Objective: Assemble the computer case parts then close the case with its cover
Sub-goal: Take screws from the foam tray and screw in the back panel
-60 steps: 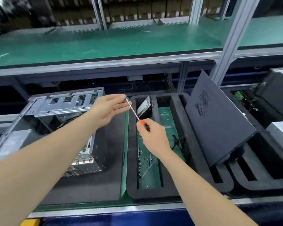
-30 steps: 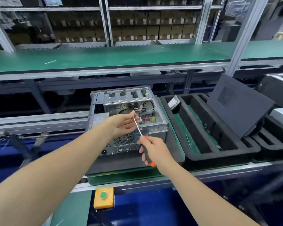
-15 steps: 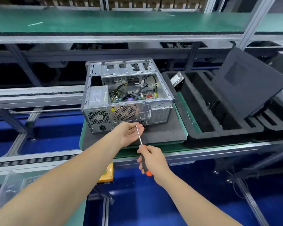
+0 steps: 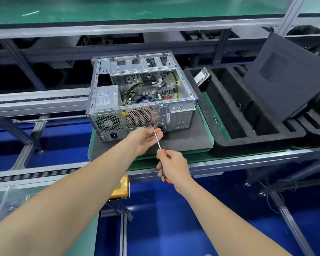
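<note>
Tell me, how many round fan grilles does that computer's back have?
2. The smaller grille sits at left, above the power socket; the larger grille sits right of it, above the left hand.

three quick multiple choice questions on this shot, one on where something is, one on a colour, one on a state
1. Where is the tip of the screwdriver?
A) at the rear panel of the computer case, just below the round fan grille
B) in the foam tray
C) on the green shelf

2. What colour is the handle end that shows below the right hand?
A) blue
B) orange
C) white

3. What state is the case in?
A) closed with its cover
B) open on top, wiring showing
C) lying on the floor

Answers:
1 A, the shaft ends against the rear panel, by the left hand.
2 B, an orange end pokes out under the gripping fingers.
3 B, the cover leans apart at the right.
</note>
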`<action>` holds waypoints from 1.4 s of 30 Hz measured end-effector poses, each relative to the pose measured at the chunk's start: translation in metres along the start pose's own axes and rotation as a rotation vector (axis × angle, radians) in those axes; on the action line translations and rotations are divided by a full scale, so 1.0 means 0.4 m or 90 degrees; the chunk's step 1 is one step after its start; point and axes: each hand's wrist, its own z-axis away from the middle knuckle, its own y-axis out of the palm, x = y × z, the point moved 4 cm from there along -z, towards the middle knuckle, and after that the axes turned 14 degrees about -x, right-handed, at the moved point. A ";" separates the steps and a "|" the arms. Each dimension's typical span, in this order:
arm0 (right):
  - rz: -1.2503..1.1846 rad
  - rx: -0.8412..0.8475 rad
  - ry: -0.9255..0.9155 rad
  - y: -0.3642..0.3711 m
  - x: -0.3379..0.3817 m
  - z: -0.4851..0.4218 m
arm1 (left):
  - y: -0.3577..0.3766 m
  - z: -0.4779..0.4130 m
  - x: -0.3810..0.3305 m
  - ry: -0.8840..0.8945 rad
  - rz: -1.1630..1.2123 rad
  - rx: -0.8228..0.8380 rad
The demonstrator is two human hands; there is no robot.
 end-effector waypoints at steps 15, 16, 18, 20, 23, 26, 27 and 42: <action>-0.201 -0.044 0.147 0.030 -0.011 0.016 | -0.015 0.075 -0.086 0.218 -0.478 -0.077; -0.200 -0.041 0.150 0.032 -0.012 0.019 | -0.004 0.099 -0.131 0.357 -0.597 -0.079; -0.186 -0.031 0.153 0.034 -0.015 0.021 | 0.040 0.161 -0.238 0.733 -0.695 -0.113; -0.168 -0.033 0.146 0.033 -0.017 0.020 | 0.089 0.192 -0.328 0.939 -0.686 -0.169; -0.157 -0.046 0.144 0.032 -0.021 0.026 | 0.154 0.099 -0.374 0.757 -0.957 -0.072; -0.186 -0.064 0.143 0.035 -0.020 0.036 | 0.163 0.020 -0.329 0.350 -1.068 0.080; -0.185 -0.076 0.131 0.036 -0.021 0.036 | 0.164 0.009 -0.319 0.283 -1.066 0.095; -0.345 0.037 0.329 0.042 -0.023 0.051 | 0.191 0.005 -0.306 0.329 -1.210 0.191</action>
